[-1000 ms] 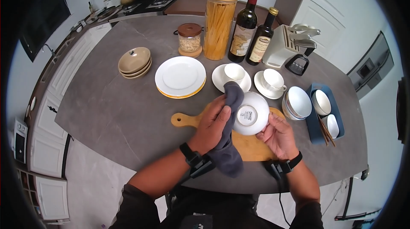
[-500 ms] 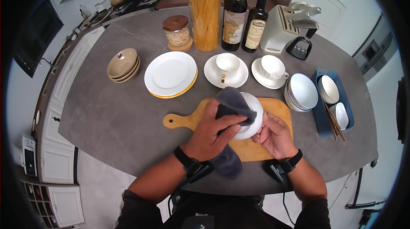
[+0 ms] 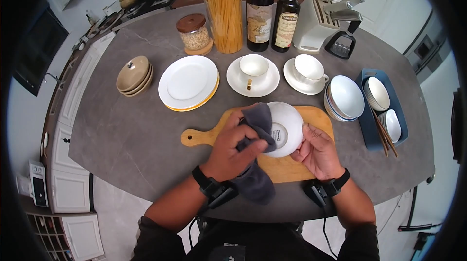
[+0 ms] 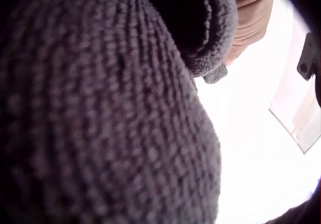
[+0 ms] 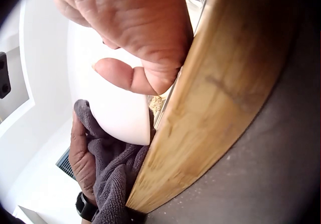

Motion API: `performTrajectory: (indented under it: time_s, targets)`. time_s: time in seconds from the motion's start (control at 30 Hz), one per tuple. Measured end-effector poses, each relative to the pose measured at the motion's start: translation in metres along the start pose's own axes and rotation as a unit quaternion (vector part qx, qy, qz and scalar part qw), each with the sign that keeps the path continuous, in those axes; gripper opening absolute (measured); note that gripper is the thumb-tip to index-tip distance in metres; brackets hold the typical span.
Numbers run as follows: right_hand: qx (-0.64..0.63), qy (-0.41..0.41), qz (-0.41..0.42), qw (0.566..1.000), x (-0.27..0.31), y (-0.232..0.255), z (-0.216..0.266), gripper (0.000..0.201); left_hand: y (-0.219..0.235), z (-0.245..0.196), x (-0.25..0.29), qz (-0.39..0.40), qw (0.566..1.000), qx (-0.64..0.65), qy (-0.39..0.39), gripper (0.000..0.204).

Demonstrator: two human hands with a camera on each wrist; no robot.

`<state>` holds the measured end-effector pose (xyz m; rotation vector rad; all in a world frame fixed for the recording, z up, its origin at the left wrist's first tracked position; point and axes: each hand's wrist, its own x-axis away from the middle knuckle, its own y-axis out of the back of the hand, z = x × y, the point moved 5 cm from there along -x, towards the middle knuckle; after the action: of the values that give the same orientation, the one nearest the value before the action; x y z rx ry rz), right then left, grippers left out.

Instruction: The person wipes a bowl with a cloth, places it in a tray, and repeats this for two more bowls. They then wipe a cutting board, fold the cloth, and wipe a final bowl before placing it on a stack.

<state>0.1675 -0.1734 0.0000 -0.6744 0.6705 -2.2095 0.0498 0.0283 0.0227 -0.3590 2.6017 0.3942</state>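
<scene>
A white bowl (image 3: 287, 124) is turned with its stamped underside facing the head camera, above a wooden cutting board (image 3: 279, 169). My right hand (image 3: 318, 151) pinches its right rim between thumb and fingers. On the bowl's left side my left hand (image 3: 233, 146) grips a dark grey cloth (image 3: 258, 120) bunched against the outside. The cloth's loose end hangs over the near edge of the board. In the left wrist view the knit cloth (image 4: 110, 113) fills most of the picture and hides the bowl. The right wrist view shows the bowl (image 5: 123, 116) low beside the board (image 5: 200, 113).
Behind the board stand stacked plates (image 3: 188, 82) and two white cups on saucers (image 3: 233, 86). Stacked bowls (image 3: 346, 96) and a blue bin (image 3: 369, 137) with bowls and chopsticks are at right. Brown bowls (image 3: 134, 73) lie left; a pasta jar (image 3: 223, 18), bottles and knife block (image 3: 311, 30) stand behind.
The cloth in my left hand went across the bowl's underside, then back to its left side, uncovering the stamp again. My right hand keeps its pinch on the rim. The head view has shifted.
</scene>
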Motion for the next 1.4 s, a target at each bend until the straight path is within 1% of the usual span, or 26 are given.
performTrajectory:
  time_s: [0.03, 0.1, 0.13, 0.2, 0.33, 0.43, 0.47, 0.5, 0.53, 0.6, 0.63, 0.7, 0.73, 0.8, 0.93, 1.0, 1.03, 1.1, 1.13, 1.2, 1.23, 1.3, 1.33, 1.4]
  targets:
    - [0.001, -0.001, 0.002, 1.000, -0.001, 0.005, -0.001, 0.032, 0.000, 0.002, 0.001, -0.002, 1.000, -0.001, 0.000, 0.020]
    - [-0.015, 0.003, 0.013, 1.000, -0.003, 0.016, -0.004, 0.033, 0.004, 0.015, 0.003, -0.044, 0.991, 0.095, 0.087, 0.020]
    - [-0.014, 0.002, 0.014, 1.000, -0.003, 0.016, -0.005, 0.033, 0.002, 0.018, 0.004, -0.045, 0.991, 0.094, 0.087, 0.020]
    - [-0.009, 0.006, 0.008, 1.000, -0.002, 0.015, -0.003, 0.033, -0.002, 0.025, 0.005, -0.049, 0.985, 0.143, 0.088, 0.020]
    - [0.004, -0.003, 0.005, 1.000, -0.002, 0.012, -0.003, 0.034, -0.001, 0.025, 0.006, -0.055, 0.982, 0.160, 0.090, 0.019]
    - [0.013, -0.005, -0.010, 1.000, 0.001, 0.001, 0.000, 0.035, 0.000, 0.023, 0.008, -0.049, 0.985, 0.128, 0.102, 0.018]
    - [0.012, -0.008, -0.002, 1.000, 0.001, 0.000, 0.001, 0.033, -0.001, 0.027, 0.010, -0.056, 0.978, 0.162, 0.116, 0.018]
    - [0.011, -0.011, 0.007, 1.000, 0.001, -0.001, 0.001, 0.032, -0.003, 0.030, 0.011, -0.063, 0.970, 0.196, 0.129, 0.020]
    - [0.011, -0.011, 0.007, 1.000, 0.001, 0.000, 0.000, 0.032, -0.004, 0.030, 0.011, -0.063, 0.970, 0.196, 0.129, 0.020]
    - [0.020, 0.001, 0.034, 0.999, 0.001, 0.002, -0.002, 0.029, -0.005, 0.030, 0.011, -0.070, 0.965, 0.209, 0.139, 0.032]
    - [0.020, 0.001, 0.033, 0.999, 0.000, 0.005, -0.005, 0.029, -0.005, 0.028, 0.011, -0.069, 0.965, 0.209, 0.140, 0.032]
    - [0.042, 0.029, 0.052, 0.997, -0.002, 0.008, -0.008, 0.033, -0.005, 0.024, 0.010, -0.054, 0.964, 0.206, 0.161, 0.044]
    - [0.042, 0.028, 0.052, 0.997, -0.003, 0.010, -0.010, 0.033, -0.005, 0.021, 0.009, -0.055, 0.963, 0.207, 0.162, 0.044]
    - [0.061, 0.047, 0.052, 0.996, -0.003, 0.011, -0.009, 0.037, -0.005, 0.014, 0.007, -0.035, 0.967, 0.204, 0.151, 0.051]
    - [0.106, 0.051, 0.019, 0.993, 0.001, 0.002, -0.003, 0.033, -0.003, 0.008, 0.006, -0.019, 0.961, 0.220, 0.167, 0.050]
    - [0.166, 0.063, 0.005, 0.984, 0.003, 0.004, -0.003, 0.042, -0.009, 0.008, 0.009, 0.022, 0.944, 0.253, 0.211, 0.050]
    - [0.166, 0.064, 0.003, 0.984, 0.003, 0.003, -0.005, 0.042, -0.010, 0.005, 0.009, 0.025, 0.943, 0.254, 0.212, 0.050]
    - [0.249, 0.097, -0.043, 0.963, 0.003, 0.001, -0.008, 0.044, -0.015, 0.000, 0.008, 0.056, 0.940, 0.258, 0.216, 0.049]
    - [0.249, 0.098, -0.045, 0.962, 0.003, -0.002, -0.008, 0.044, -0.016, -0.001, 0.008, 0.058, 0.940, 0.259, 0.215, 0.049]
    - [0.359, 0.200, -0.019, 0.911, 0.006, -0.016, 0.001, 0.046, -0.018, -0.002, 0.010, 0.071, 0.939, 0.256, 0.220, 0.046]
    - [0.361, 0.201, -0.020, 0.911, 0.009, -0.021, 0.003, 0.046, -0.018, -0.002, 0.009, 0.071, 0.939, 0.256, 0.218, 0.046]
    - [0.429, 0.209, -0.017, 0.879, 0.015, -0.032, 0.008, 0.045, -0.016, -0.001, 0.010, 0.078, 0.935, 0.254, 0.237, 0.045]
    - [0.429, 0.210, -0.017, 0.878, 0.015, -0.032, 0.008, 0.045, -0.017, -0.002, 0.010, 0.079, 0.935, 0.254, 0.236, 0.045]
    - [0.434, 0.209, -0.027, 0.876, 0.014, -0.029, 0.007, 0.044, -0.018, -0.006, 0.010, 0.050, 0.939, 0.253, 0.228, 0.043]
